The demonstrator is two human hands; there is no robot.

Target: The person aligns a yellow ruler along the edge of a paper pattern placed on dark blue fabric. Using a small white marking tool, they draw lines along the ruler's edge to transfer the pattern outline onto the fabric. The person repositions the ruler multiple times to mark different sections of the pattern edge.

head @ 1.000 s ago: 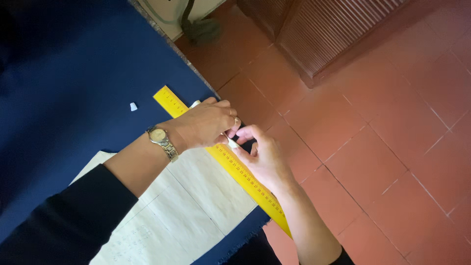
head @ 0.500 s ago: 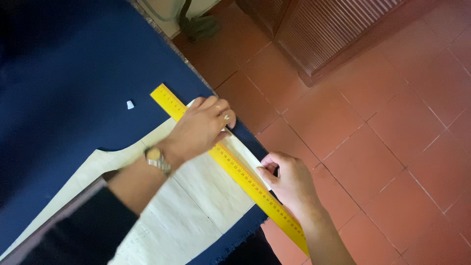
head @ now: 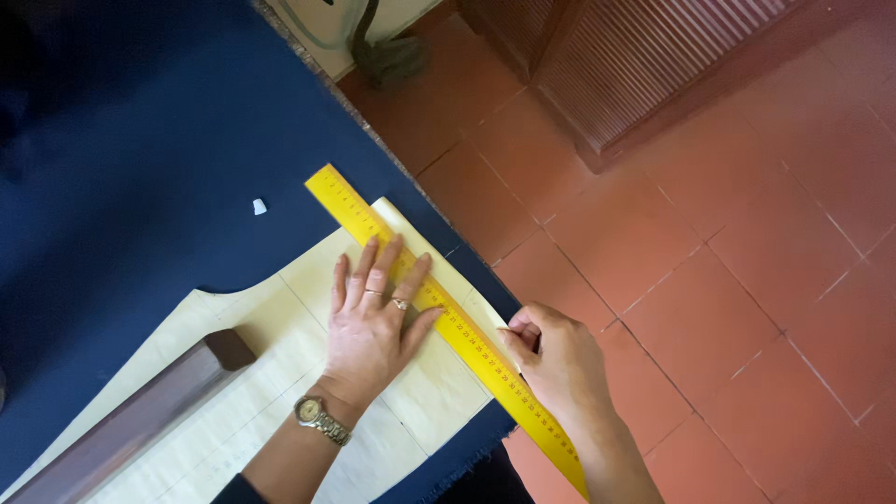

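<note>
Yellow ruler (head: pixel 439 317) lies diagonally across a cream paper pattern (head: pixel 280 373) on navy fabric (head: pixel 140 140) covering the tabletop. Left hand (head: pixel 373 327) presses flat, fingers spread, on pattern and ruler; grip holds nothing. Right hand (head: pixel 555 359) sits at the ruler's outer edge, grip pinched narrow; contents cannot be told. Dark wooden bar (head: pixel 131 425) rests on the pattern.

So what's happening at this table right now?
A person is working over a cream paper pattern laid on dark blue fabric. The left hand lies flat, fingers spread, pressing the pattern and the edge of a long yellow ruler that runs along the pattern's edge. The right hand is at the ruler's outer edge, fingers pinched together, perhaps on something small that cannot be made out. A dark wooden bar rests on the pattern.
</note>
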